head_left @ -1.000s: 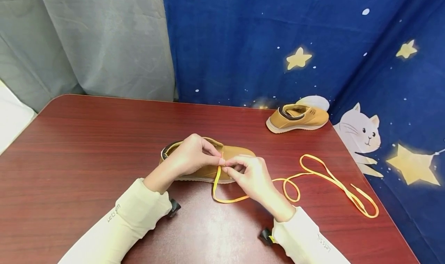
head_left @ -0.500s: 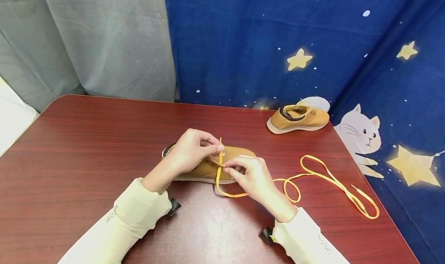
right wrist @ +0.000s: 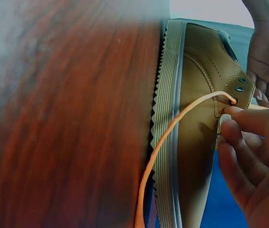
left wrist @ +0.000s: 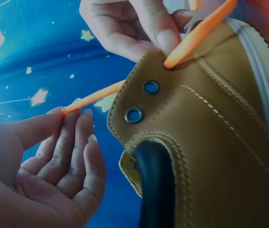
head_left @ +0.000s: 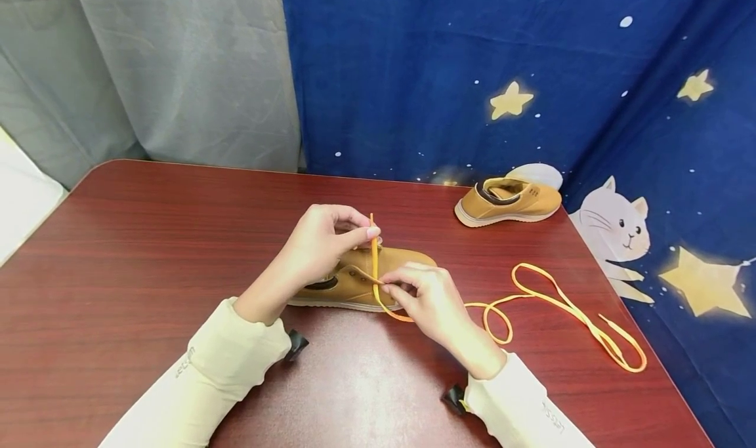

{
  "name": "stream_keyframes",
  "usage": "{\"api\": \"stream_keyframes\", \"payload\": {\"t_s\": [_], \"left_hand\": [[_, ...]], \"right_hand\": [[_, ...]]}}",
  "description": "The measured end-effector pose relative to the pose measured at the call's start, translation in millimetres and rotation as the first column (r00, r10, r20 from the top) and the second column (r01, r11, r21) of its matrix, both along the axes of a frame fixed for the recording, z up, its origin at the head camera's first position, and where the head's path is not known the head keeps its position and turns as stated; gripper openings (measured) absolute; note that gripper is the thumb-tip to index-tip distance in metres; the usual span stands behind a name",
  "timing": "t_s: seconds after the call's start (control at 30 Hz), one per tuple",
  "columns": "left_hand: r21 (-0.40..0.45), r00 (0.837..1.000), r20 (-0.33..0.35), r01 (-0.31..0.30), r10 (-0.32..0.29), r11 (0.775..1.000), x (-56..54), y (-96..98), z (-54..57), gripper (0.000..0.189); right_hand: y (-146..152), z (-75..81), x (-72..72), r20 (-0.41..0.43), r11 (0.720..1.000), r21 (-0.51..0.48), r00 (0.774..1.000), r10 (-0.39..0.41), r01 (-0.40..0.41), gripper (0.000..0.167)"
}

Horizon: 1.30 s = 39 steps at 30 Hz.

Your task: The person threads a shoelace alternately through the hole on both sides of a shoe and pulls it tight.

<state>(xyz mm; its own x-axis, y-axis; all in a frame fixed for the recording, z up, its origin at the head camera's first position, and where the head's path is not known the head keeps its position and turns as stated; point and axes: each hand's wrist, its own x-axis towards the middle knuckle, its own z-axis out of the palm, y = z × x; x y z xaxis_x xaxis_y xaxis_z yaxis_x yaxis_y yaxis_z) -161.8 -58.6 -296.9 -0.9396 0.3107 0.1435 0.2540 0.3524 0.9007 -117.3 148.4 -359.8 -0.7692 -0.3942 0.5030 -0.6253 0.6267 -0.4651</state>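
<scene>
A tan shoe [head_left: 345,294] with a dark collar lies at the middle of the table, toe to the right. An orange-yellow shoelace [left wrist: 99,92] passes through the front eyelet [left wrist: 168,64] of its near flap; two other eyelets beside it hold no lace. Above the shoe, my left hand [head_left: 321,241] pinches the lace near its tip, between thumb and fingers. My right hand [head_left: 425,297] pinches the flap's front edge next to the laced eyelet, as the right wrist view shows with the thumb [right wrist: 253,118] against the leather. My left hand hides part of the collar.
The long end of the lace [head_left: 558,297] lies in loops on the table [head_left: 177,225], right of my right hand. A second tan shoe [head_left: 510,202], no lace visible in it, stands at the back right edge. Grey and blue curtains [head_left: 413,74] hang behind.
My left hand has risen away from the flap, drawing more lace up through the eyelet. The slack loop before the shoe has shortened. My right hand has stayed at the flap.
</scene>
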Motion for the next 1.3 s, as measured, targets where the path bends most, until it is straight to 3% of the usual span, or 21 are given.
{"api": "stream_keyframes", "payload": {"t_s": [0.33,0.6,0.8,0.97,1.2,1.3], "left_hand": [[0.004,0.997,-0.038,-0.062,0.062,0.998,1.9,3.4,13.5,0.012],[0.071,0.981,-0.103,-0.158,0.165,0.985,0.6,-4.7,31.9,0.016],[0.168,0.973,-0.124,-0.172,0.194,0.971,0.0,-10.0,39.9,0.015],[0.323,0.964,-0.15,-0.162,0.219,0.933,-0.5,-14.5,45.2,0.015],[0.501,0.952,-0.178,-0.131,0.249,0.856,2.1,-22.8,57.4,0.014],[0.559,0.938,-0.2,-0.128,0.283,0.819,2.7,-26.8,62.7,0.01]], "right_hand": [[2.7,-0.1,0.5,-0.067,0.998,0.057,0.997,0.027,-0.024,0.013],[4.2,0.3,0.4,-0.099,0.996,0.079,0.994,0.044,-0.036,0.013],[3.6,-0.2,0.7,-0.111,0.996,0.081,0.993,0.042,-0.033,0.012],[2.9,0.8,1.5,-0.1,0.996,0.091,0.995,0.03,-0.02,0.013],[1.8,1.9,1.8,-0.104,0.995,0.103,0.994,0.024,-0.014,0.012],[1.3,1.7,1.3,-0.117,0.994,0.107,0.993,0.025,-0.012,0.012]]}}
